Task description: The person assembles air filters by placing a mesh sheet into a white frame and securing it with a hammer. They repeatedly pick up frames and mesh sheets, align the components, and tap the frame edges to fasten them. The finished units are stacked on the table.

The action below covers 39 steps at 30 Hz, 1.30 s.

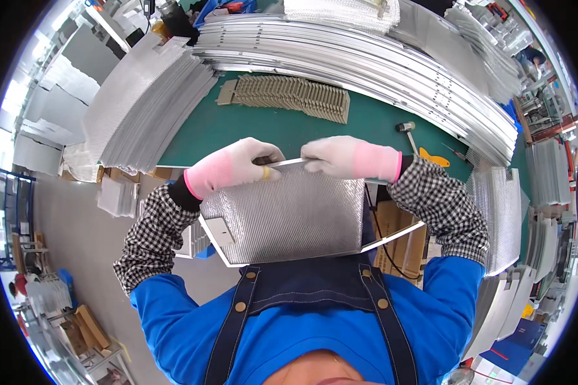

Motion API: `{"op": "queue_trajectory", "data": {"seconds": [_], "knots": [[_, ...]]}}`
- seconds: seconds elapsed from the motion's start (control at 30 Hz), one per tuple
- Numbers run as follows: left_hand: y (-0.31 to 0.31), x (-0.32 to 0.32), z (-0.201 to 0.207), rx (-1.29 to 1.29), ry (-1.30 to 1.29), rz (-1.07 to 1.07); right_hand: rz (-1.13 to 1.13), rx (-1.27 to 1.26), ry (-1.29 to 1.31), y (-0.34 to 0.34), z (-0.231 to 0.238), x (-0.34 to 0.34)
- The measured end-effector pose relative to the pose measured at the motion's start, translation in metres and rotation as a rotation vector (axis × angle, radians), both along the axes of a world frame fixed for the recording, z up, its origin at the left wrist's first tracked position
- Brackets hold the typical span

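A silver mesh panel (289,215) is tilted between my chest and the table's near edge. A narrow white metal strip (291,162) runs along its top edge. My left hand (241,165), in a white glove with a pink cuff, is closed on that strip and the panel's top left part. Close beside it, my right hand (347,157), gloved alike, pinches the strip farther right; its fingertips are partly hidden. A small pale plate (219,231) lies at the panel's left side. At the lower right, another white strip (393,236) sticks out at an angle, apart from the mesh.
The green table (196,138) bears a row of beige metal plates (292,96), a mallet (406,128), an orange-yellow tool (434,158) and a screwdriver (455,152). Long aluminium profiles (359,61) are stacked behind. Mesh sheets are piled left (151,102) and right (496,218). Cardboard (398,247) stands below.
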<state>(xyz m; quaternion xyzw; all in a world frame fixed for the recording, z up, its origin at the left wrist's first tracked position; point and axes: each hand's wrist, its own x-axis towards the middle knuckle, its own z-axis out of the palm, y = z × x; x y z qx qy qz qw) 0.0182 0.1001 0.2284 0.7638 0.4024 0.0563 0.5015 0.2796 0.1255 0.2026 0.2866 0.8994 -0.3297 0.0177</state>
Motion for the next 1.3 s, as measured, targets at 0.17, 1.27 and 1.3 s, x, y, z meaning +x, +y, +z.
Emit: {"op": "queue_trajectory", "data": {"seconds": [0.17, 1.27, 1.3], "knots": [[-0.015, 0.03, -0.02, 0.495, 0.02, -0.005, 0.04, -0.308, -0.115, 0.015, 0.005, 0.011], [0.005, 0.052, -0.064, 0.322, -0.06, 0.178, -0.532, 0.422, 0.202, -0.108, 0.016, 0.117], [0.002, 0.029, -0.064, 0.277, -0.06, 0.285, -0.446, 0.104, 0.006, -0.123, 0.007, 0.117]]}}
